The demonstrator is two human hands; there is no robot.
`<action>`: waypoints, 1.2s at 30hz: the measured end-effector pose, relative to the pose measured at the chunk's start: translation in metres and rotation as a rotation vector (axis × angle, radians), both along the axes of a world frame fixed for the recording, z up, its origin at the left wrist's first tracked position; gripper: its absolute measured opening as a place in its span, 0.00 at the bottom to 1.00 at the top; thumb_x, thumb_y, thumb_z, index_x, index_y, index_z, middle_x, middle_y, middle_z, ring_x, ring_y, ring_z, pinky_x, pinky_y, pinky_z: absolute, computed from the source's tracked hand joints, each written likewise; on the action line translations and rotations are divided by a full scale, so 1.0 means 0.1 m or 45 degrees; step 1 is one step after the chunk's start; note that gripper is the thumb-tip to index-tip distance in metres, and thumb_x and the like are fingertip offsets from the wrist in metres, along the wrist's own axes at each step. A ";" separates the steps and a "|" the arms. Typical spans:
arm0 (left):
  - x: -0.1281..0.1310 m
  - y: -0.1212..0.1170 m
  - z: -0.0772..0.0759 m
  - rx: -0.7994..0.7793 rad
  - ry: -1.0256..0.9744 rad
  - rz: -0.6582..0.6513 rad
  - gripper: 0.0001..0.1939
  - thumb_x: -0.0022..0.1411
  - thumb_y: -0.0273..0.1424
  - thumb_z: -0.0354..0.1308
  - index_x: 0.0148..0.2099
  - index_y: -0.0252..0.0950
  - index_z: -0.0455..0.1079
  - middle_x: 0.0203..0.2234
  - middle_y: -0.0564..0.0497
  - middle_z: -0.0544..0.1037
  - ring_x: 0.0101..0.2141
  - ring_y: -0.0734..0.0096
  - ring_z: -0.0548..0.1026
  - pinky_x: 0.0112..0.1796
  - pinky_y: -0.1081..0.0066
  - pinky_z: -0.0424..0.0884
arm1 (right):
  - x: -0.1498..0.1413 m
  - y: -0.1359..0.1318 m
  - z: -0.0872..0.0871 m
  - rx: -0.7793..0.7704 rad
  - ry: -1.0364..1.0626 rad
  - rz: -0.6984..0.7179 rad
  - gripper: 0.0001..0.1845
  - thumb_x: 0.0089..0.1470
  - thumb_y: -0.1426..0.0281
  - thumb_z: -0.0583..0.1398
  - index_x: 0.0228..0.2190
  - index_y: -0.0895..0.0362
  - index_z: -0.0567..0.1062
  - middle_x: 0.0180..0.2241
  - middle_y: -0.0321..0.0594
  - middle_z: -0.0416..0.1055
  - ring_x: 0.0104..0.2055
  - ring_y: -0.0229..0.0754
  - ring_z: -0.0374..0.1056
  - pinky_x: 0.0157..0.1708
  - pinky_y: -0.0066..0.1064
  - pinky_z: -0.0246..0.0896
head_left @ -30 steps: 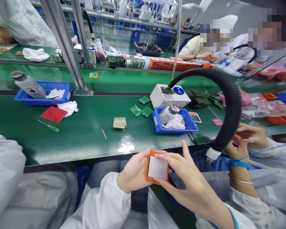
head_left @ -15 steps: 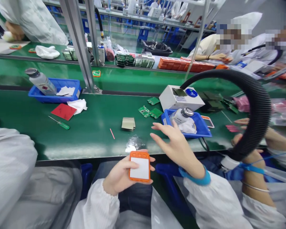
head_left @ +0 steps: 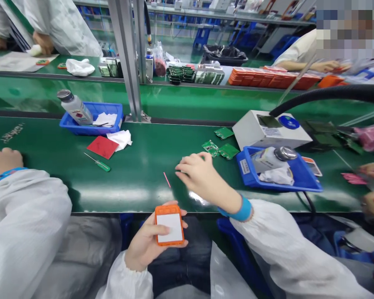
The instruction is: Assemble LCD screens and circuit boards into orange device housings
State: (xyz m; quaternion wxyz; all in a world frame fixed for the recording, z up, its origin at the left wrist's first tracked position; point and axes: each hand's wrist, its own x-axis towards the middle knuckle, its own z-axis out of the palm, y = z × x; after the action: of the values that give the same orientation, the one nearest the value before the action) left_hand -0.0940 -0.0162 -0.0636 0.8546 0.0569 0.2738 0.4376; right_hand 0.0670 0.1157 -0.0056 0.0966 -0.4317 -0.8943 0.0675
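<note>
1. Head view, lower centre: the grip of the left hand (head_left: 145,238) closes on an orange-framed piece (head_left: 173,224), which could slip should this one-handed hold loosen.
2. Centre: right hand (head_left: 202,174), loosely curled; whether its grip holds anything cannot be told.
3. Surroundings: glossy green worktop (head_left: 143,166); metal post (head_left: 126,54), upper left of centre; blue stool (head_left: 202,34) beyond.

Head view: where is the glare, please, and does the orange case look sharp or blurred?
In the head view, glare whitens the near edge of the green table, brightest just below the right hand; in the same view, the orange case in the left hand looks fairly sharp.
</note>
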 end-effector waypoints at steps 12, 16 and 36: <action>-0.02 -0.03 0.02 0.042 -0.086 0.052 0.34 0.48 0.18 0.52 0.59 0.40 0.62 0.46 0.43 0.74 0.43 0.60 0.72 0.42 0.55 0.72 | -0.63 -0.11 -0.33 -0.013 -0.275 -0.152 0.12 0.50 0.82 0.53 0.31 0.65 0.77 0.36 0.57 0.69 0.44 0.58 0.61 0.47 0.51 0.47; -0.02 -0.01 0.07 0.062 -0.236 0.045 0.36 0.42 0.18 0.50 0.57 0.38 0.64 0.46 0.42 0.74 0.43 0.58 0.72 0.42 0.53 0.71 | -0.62 -0.10 -0.34 -0.024 -0.231 -0.124 0.13 0.46 0.84 0.53 0.32 0.68 0.76 0.35 0.58 0.71 0.44 0.57 0.63 0.49 0.50 0.47; 0.31 0.01 0.29 0.063 -0.439 -0.002 0.45 0.31 0.21 0.47 0.58 0.36 0.62 0.39 0.46 0.75 0.37 0.62 0.72 0.42 0.59 0.66 | 0.31 -1.24 0.08 0.165 0.618 0.244 0.16 0.56 0.85 0.49 0.41 0.56 0.65 0.44 0.43 0.77 0.49 0.43 0.72 0.65 0.51 0.37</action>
State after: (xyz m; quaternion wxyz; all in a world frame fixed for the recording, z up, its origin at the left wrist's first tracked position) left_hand -0.0635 -0.0150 -0.0344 0.8875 0.0025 0.1123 0.4468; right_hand 0.0982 -0.0087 0.0028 0.3286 -0.3091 -0.8843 0.1205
